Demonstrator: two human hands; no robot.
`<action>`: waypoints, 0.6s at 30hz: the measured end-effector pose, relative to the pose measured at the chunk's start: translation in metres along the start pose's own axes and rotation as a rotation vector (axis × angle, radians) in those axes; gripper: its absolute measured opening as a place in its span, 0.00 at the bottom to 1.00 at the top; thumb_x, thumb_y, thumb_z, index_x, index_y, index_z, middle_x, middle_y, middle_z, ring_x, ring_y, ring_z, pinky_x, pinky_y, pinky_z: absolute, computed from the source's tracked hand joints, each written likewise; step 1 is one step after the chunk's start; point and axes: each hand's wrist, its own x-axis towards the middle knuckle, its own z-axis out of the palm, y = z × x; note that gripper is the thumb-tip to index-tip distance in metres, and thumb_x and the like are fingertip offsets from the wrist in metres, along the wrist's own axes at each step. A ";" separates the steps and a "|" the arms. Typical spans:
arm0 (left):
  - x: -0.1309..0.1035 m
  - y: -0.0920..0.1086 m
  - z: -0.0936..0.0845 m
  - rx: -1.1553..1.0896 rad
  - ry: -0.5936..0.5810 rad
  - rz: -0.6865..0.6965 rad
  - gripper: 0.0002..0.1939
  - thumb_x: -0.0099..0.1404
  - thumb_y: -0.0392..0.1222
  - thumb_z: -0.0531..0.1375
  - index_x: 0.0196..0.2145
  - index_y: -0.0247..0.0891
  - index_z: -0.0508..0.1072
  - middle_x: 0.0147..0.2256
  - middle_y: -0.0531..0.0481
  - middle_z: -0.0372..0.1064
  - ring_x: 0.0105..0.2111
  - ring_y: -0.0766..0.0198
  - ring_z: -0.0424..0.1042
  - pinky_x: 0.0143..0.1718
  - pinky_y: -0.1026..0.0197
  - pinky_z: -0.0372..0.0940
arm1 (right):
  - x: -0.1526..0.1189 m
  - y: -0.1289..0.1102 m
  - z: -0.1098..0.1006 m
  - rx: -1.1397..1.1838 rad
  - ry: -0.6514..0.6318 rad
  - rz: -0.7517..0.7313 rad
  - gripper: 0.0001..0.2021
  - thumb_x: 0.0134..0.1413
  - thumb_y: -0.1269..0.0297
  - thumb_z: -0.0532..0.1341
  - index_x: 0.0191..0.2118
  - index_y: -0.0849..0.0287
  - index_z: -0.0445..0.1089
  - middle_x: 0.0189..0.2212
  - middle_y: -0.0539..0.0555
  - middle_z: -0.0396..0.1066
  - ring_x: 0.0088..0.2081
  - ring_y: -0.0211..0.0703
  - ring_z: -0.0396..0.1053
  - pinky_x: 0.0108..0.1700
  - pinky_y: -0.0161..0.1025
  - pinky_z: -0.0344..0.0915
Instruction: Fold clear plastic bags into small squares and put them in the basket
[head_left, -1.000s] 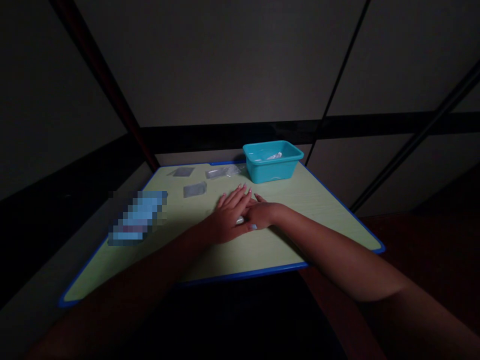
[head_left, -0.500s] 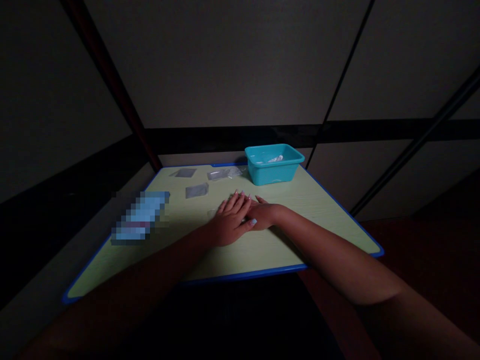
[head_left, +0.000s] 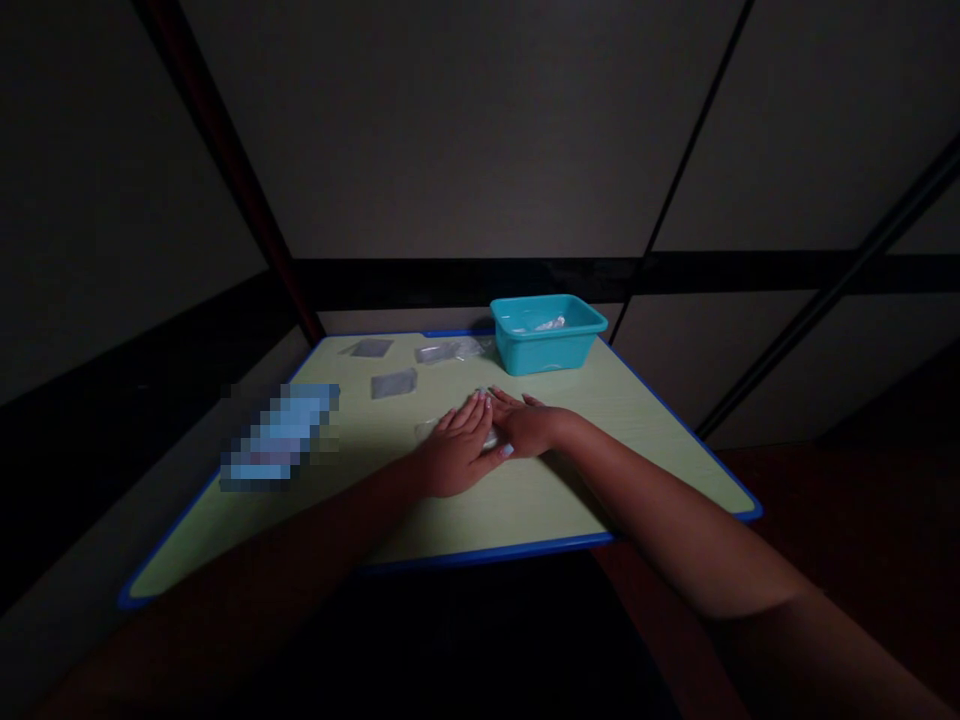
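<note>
My left hand [head_left: 459, 450] lies flat, palm down, with its fingers stretched out over a clear plastic bag [head_left: 427, 430] on the table [head_left: 540, 500]. Right beside it, my right hand [head_left: 525, 425] also rests palm down with extended fingers, and the two hands touch near the fingertips. Part of the bag shows to the left of my left hand and between the hands; the rest is hidden under them.
A turquoise basket [head_left: 547, 350] with clear and white plastic inside stands at the back right. Grey flat packets [head_left: 394, 383] and a clear bag [head_left: 472, 348] lie behind my hands. A blurred blue object [head_left: 285, 430] is at the left edge.
My left hand has shifted slightly left and down off the back of my right hand. More of my right hand's fingers and of the clear bag now shows.
</note>
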 end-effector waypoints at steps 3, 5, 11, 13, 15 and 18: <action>0.000 0.001 -0.002 -0.006 -0.023 0.003 0.38 0.67 0.59 0.37 0.64 0.25 0.41 0.64 0.33 0.30 0.64 0.51 0.33 0.61 0.46 0.40 | -0.001 0.002 -0.002 0.016 -0.005 0.010 0.45 0.50 0.59 0.59 0.67 0.59 0.31 0.66 0.60 0.26 0.66 0.53 0.23 0.61 0.64 0.37; 0.000 0.001 -0.003 -0.010 -0.029 0.008 0.39 0.67 0.59 0.37 0.64 0.26 0.41 0.64 0.33 0.30 0.64 0.50 0.34 0.61 0.45 0.41 | -0.001 0.002 -0.002 0.015 -0.007 0.005 0.44 0.50 0.59 0.59 0.67 0.58 0.31 0.66 0.60 0.25 0.65 0.54 0.22 0.60 0.65 0.37; 0.001 0.000 -0.001 -0.003 -0.039 0.010 0.39 0.67 0.60 0.37 0.64 0.25 0.43 0.64 0.32 0.33 0.64 0.50 0.35 0.61 0.45 0.40 | -0.001 0.002 -0.002 -0.016 -0.008 0.024 0.45 0.50 0.57 0.59 0.67 0.63 0.31 0.66 0.62 0.23 0.66 0.55 0.22 0.60 0.63 0.38; 0.000 -0.001 -0.001 0.000 -0.032 0.007 0.39 0.67 0.60 0.37 0.64 0.25 0.45 0.64 0.32 0.34 0.64 0.51 0.36 0.61 0.46 0.39 | -0.002 0.002 -0.002 -0.019 -0.016 0.031 0.46 0.50 0.57 0.59 0.66 0.64 0.30 0.66 0.62 0.22 0.66 0.54 0.22 0.61 0.62 0.38; 0.000 -0.002 -0.001 -0.007 -0.025 -0.010 0.38 0.67 0.60 0.38 0.64 0.28 0.45 0.64 0.34 0.35 0.64 0.51 0.37 0.61 0.46 0.40 | -0.001 0.003 -0.002 -0.011 -0.012 0.025 0.47 0.50 0.54 0.59 0.66 0.64 0.30 0.66 0.62 0.22 0.66 0.54 0.22 0.61 0.62 0.38; 0.000 -0.006 -0.004 -0.036 -0.023 -0.036 0.35 0.67 0.58 0.39 0.64 0.33 0.44 0.64 0.37 0.35 0.64 0.52 0.37 0.60 0.43 0.39 | 0.000 0.005 -0.001 -0.007 -0.005 0.019 0.48 0.50 0.48 0.58 0.66 0.64 0.29 0.66 0.63 0.22 0.65 0.55 0.21 0.61 0.62 0.38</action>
